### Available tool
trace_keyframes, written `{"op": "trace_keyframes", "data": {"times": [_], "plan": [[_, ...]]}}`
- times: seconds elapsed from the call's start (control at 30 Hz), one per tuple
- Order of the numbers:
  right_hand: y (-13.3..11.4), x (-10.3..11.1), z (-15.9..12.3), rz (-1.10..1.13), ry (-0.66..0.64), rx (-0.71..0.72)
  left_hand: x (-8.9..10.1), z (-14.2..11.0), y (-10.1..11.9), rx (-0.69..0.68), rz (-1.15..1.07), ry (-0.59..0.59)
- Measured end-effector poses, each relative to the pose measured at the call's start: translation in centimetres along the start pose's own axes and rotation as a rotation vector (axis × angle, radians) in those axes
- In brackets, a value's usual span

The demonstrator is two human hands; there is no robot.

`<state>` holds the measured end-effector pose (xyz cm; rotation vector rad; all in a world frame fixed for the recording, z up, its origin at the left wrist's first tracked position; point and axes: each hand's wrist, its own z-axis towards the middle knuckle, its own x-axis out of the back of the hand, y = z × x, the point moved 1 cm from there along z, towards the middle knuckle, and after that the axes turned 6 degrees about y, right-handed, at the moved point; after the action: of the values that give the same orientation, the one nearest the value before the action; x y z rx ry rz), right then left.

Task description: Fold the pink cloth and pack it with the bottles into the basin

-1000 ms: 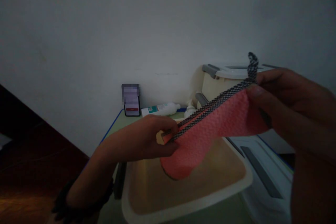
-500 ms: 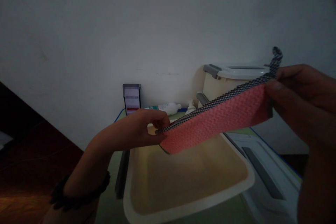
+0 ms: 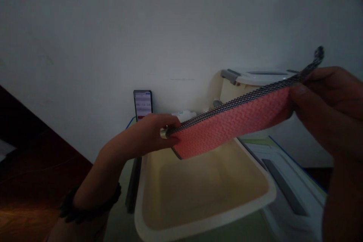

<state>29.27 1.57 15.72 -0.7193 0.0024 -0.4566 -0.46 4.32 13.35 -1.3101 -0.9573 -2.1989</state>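
A pink textured cloth (image 3: 232, 126) with a black-and-white checkered trim along its top edge is stretched between both hands, above an open cream plastic bin (image 3: 204, 219). My left hand (image 3: 153, 134) pinches the cloth's near left end, a dark beaded bracelet on its wrist. My right hand (image 3: 329, 109) pinches the right end, where a checkered loop sticks up past the fingers. The cloth slopes upward from left to right.
A phone (image 3: 143, 104) leans upright against the white wall at the back. A white bottle (image 3: 184, 115) lies beside it. A lidded cream container (image 3: 249, 81) stands behind the bin, and a white lid (image 3: 286, 189) lies to the bin's right. Dark floor at left.
The hands have moved apart and pulled the cloth out long and taut. The drooping lower fold has flattened, and the right hand has risen further right.
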Motion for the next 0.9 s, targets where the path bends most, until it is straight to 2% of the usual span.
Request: {"op": "trace_keyframes", "data": {"times": [0.13,0.3,0.4,0.5,0.67,0.77,0.9], "plan": [[0.2,0.1,0.1,0.052,0.013,0.020,0.2,0.1,-0.1,0.026,-0.071,0.073],[0.4,0.1,0.1,0.033,0.057,-0.007,0.4,0.0,-0.5,0.101,-0.220,0.025],[0.4,0.0,0.2,-0.004,0.108,-0.003,0.7,-0.1,-1.0,0.191,-0.251,0.103],[0.4,-0.3,0.2,-0.018,0.125,-0.012,1.0,-0.3,-1.4,0.217,-0.236,0.207],[0.4,-0.9,0.0,-0.106,0.112,-0.020,1.1,-0.6,-1.9,0.275,-0.199,0.205],[0.4,-1.2,-0.1,-0.130,0.107,-0.034,1.1,-0.6,-2.4,0.296,-0.257,0.222],[0.5,-1.5,0.0,-0.134,0.151,-0.063,1.2,-0.5,-3.1,0.310,-0.405,0.339]]}}
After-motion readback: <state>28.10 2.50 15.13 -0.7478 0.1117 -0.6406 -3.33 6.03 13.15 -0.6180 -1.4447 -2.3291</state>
